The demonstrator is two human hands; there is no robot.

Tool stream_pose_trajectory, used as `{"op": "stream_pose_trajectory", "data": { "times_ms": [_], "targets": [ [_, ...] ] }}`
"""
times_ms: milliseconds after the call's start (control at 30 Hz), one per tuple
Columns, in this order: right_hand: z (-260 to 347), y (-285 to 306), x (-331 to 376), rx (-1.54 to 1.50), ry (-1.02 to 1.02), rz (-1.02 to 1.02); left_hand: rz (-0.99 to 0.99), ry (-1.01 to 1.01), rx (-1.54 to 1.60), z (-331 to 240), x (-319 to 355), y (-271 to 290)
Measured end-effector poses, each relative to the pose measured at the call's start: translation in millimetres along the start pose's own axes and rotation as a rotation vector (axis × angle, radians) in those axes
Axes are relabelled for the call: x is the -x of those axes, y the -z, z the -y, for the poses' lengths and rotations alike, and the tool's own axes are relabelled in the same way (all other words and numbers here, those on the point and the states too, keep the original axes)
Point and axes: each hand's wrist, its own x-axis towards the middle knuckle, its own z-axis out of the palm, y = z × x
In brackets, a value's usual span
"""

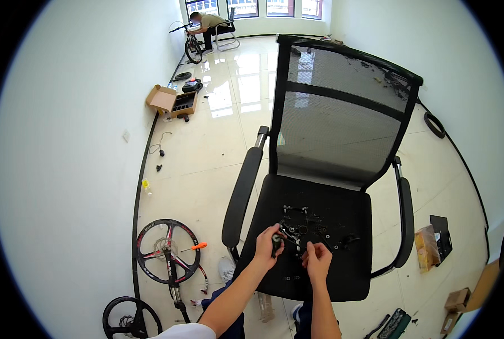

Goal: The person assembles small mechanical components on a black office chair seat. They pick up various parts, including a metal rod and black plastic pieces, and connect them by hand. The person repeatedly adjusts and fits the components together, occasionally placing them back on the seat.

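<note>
Over the seat of a black office chair [351, 277], my left hand [267, 247] is closed around a small black and silver mechanical part [277, 242], which looks like a bicycle component. To its right, my right hand [318, 260] has its fingertips pinched together beside the silver end of a metal piece [298, 248]; whatever they hold is too small to tell. Just beyond both hands, several small parts lie on the seat, among them a dark ring [303, 229], a bar-shaped metal piece [295, 209] and a black part [350, 239]. Two tiny pieces [292, 278] rest nearer me.
Armrests [243, 195] and a mesh backrest [337, 124] bound the seat. At left on the floor are a spoked wheel [144, 256], an orange-handled screwdriver [195, 247] and an open cardboard box [184, 103]. A bagged yellow item [426, 248] lies right. Far off, a person [208, 24] sits by a bicycle [193, 48].
</note>
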Motion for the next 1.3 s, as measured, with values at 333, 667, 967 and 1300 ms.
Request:
{"op": "stream_pose_trajectory", "data": {
  "times_ms": [333,667,967,1300],
  "targets": [
    [26,-49,71,0.345,0.61,0.306,-0.055,-0.285,-0.727,0,-26,24],
    [22,12,1,-0.167,0.005,-0.052,0.616,0.078,-1.109,-16,2,9],
    [15,1,13,-0.17,-0.004,-0.099,0.571,0.111,-0.752,-9,14,5],
    [-5,-7,4,0.394,0.235,-0.147,0.362,0.181,-0.404,-7,13,12]
  ]
}}
